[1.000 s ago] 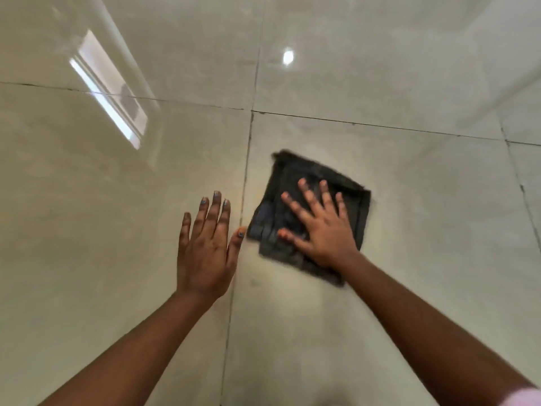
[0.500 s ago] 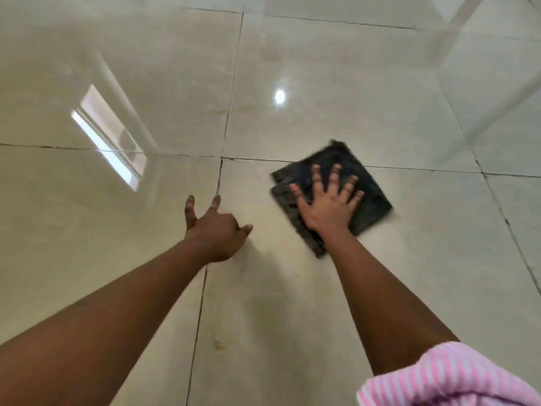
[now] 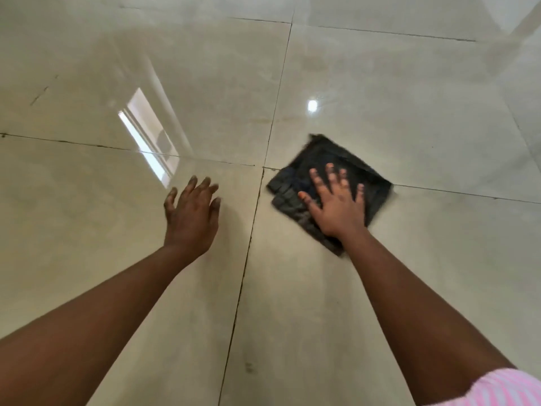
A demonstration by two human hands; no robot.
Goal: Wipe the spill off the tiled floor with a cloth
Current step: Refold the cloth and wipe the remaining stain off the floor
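Since half a second ago our left hand has uncurled, fingers spread flat on the floor. Our right hand presses splayed fingers on the dark cloth straddling the grout line. We're mid-wipe; next, we judge, another firm sweep.

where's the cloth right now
In the head view the dark cloth lies flat on the tiled floor, right of centre, just right of where the tile seams cross, pressed under the right hand.
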